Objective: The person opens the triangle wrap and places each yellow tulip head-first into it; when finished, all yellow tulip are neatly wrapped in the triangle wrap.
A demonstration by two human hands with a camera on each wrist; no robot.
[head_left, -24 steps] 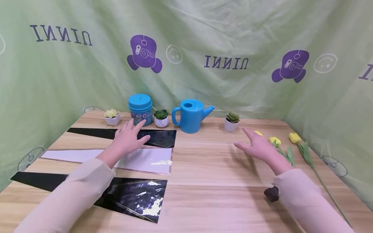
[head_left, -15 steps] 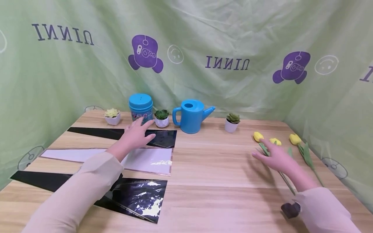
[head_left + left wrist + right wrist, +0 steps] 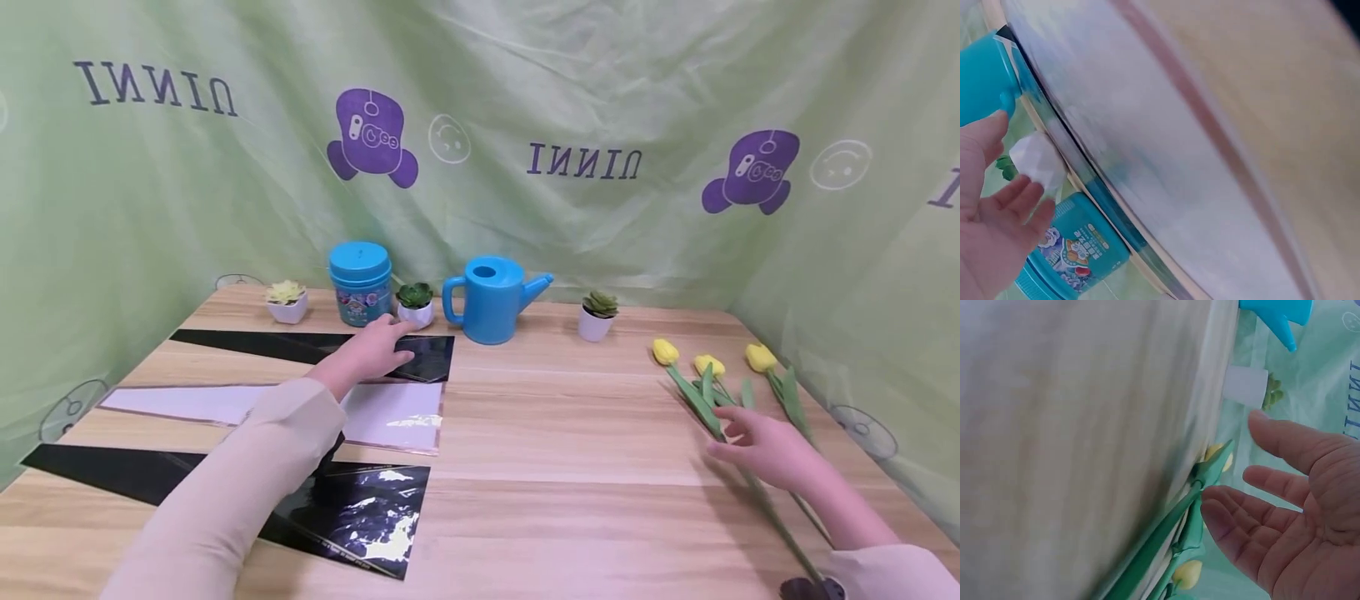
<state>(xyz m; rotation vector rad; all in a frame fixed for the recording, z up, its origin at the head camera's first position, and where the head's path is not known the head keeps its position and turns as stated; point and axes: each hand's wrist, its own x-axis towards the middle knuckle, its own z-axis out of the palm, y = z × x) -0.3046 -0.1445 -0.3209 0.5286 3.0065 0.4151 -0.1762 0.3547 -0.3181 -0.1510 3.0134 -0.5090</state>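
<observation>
My left hand (image 3: pixel 367 352) is above the back black wrapping sheet (image 3: pixel 429 358), its fingers near the white pot of a green succulent (image 3: pixel 416 315). In the left wrist view its thumb and fingers are spread, with nothing between them. My right hand (image 3: pixel 776 450) is over the green stems of the yellow artificial tulips (image 3: pixel 665 352), at the right of the table. The right wrist view has its thumb apart and its fingers loosely bent beside a leaf (image 3: pixel 1213 464); whether they touch is unclear. Three tulips lie with their blooms away from me.
A white sheet (image 3: pixel 393 412) and another black sheet (image 3: pixel 360 508) lie at left. Along the back stand a pale succulent (image 3: pixel 287 303), a blue lidded tub (image 3: pixel 361 283), a blue watering can (image 3: pixel 491 304) and a potted succulent (image 3: pixel 596 321). A green curtain (image 3: pixel 495 75) hangs behind.
My left hand has moved right, from in front of the blue tub towards the white pot. My right hand has moved right and nearer to me, uncovering the left tulip's bloom and leaf.
</observation>
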